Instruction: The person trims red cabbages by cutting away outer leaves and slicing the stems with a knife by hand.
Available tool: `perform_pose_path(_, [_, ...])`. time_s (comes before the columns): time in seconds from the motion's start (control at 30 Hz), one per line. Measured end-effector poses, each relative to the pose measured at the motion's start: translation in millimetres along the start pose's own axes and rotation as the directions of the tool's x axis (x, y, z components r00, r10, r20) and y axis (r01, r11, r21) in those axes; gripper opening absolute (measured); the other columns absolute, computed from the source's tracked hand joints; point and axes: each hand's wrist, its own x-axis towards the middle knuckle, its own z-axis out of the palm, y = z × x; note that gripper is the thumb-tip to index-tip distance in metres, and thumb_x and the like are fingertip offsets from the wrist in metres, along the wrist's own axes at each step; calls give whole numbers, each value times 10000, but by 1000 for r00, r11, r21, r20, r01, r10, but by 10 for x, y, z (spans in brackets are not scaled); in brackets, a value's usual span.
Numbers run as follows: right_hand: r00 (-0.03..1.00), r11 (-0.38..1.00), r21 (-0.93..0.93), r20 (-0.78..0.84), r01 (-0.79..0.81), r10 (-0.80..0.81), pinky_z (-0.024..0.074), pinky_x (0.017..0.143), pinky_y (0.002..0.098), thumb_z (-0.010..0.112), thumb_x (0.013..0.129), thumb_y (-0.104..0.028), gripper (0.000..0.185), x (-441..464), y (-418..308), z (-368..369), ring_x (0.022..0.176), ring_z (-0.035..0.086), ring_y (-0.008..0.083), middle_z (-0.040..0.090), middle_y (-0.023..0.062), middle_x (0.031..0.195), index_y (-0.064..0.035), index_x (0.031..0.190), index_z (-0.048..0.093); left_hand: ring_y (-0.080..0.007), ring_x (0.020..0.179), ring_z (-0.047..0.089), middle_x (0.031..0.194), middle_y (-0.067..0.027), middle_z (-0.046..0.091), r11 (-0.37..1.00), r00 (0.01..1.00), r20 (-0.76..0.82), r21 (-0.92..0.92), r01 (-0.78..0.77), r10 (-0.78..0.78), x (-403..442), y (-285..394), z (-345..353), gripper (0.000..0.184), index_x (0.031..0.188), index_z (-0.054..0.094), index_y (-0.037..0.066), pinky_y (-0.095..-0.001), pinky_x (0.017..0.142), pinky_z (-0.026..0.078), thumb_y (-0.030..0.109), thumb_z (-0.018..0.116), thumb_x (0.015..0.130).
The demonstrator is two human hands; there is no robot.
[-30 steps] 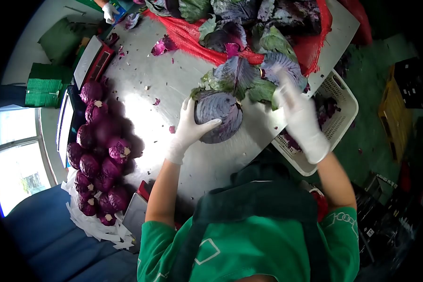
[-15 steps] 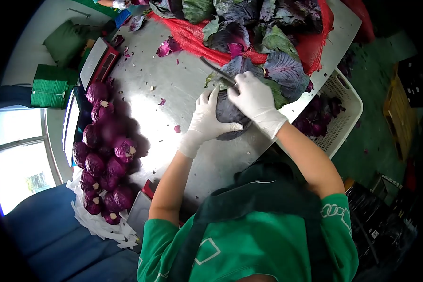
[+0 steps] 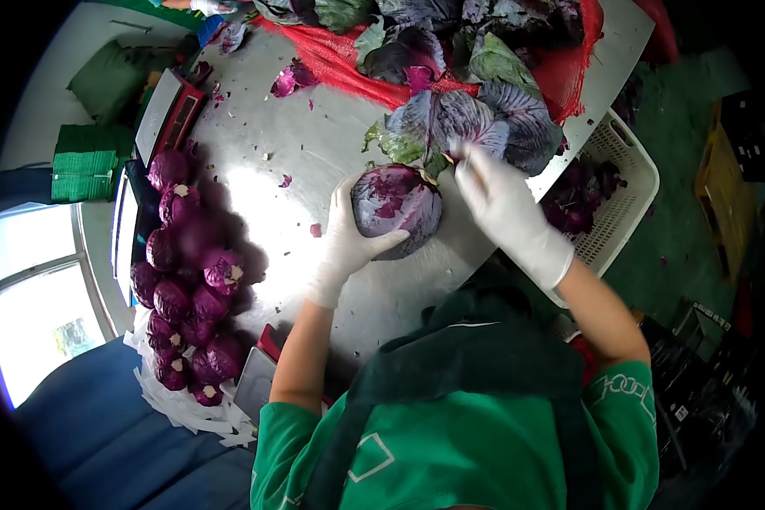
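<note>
My white-gloved left hand (image 3: 342, 242) grips a red cabbage (image 3: 399, 208) from its left side, thumb across the front. The cabbage rests on the metal table, its pale cut stem end at the upper right and patches of purple among duller outer leaves. My right hand (image 3: 506, 200), also gloved, is just right of the cabbage and apart from it. Its fingers are curled closed and smeared by motion; what they hold does not show. Loose outer leaves (image 3: 459, 119) lie right behind the cabbage.
Several trimmed red cabbages (image 3: 191, 289) are piled on the left. A red mesh bag (image 3: 340, 59) with leafy cabbages lies at the back. A white crate (image 3: 620, 187) with purple leaves stands right of the table (image 3: 255, 127). Another person's gloved hand (image 3: 212, 7) shows at the top left.
My right hand has moved right, away from the cabbage; the dark knife it held no longer shows clearly. My left hand has shifted left with the cabbage and turned it, showing the stem end.
</note>
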Motion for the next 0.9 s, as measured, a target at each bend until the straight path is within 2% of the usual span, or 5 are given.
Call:
perform_pose_path(0.1, [943,974,-96,245,-206,224,488,607,494,552,951,-199,217,-477,102,214,698,633,390,634,184,747,-48,1101,507,-330,1250,458,1304,-193,433,999,1000,-11,-50,12,-12,4,-4,5,1009,1388,346,19,-426,1067,386,283,919,599])
perform_pose_path(0.17, [926,971,-40,291,-238,239,479,584,497,561,940,-184,184,-593,86,285,668,625,393,624,184,723,-51,1036,479,-342,1259,453,1319,-204,426,996,998,3,-57,68,-68,8,86,-14,1016,1395,338,15,-433,1066,389,287,914,604])
perform_pose_path(0.3, [933,985,-137,331,-103,143,488,573,499,538,944,-191,182,-581,56,355,647,617,398,620,186,735,-36,993,456,-365,1268,445,1343,-221,409,993,997,-1,-85,80,-80,-4,2,24,1041,1403,329,7,-442,1066,388,324,909,600])
perform_pose_path(0.53, [858,967,-225,466,-121,216,493,570,509,505,938,-158,173,-535,139,351,636,614,411,621,206,727,-10,1007,450,-432,1294,391,1388,-274,363,988,995,-92,148,42,-28,-5,73,84,1100,1390,343,-12,-495,1071,356,452,897,560])
perform_pose_path(0.9, [720,939,-312,618,-142,314,486,568,524,486,904,-95,212,-285,379,374,619,619,440,619,252,663,43,1050,420,-411,1265,418,1335,-249,403,961,992,-96,258,100,-77,146,281,45,1065,1393,348,-6,-488,1056,378,384,894,566])
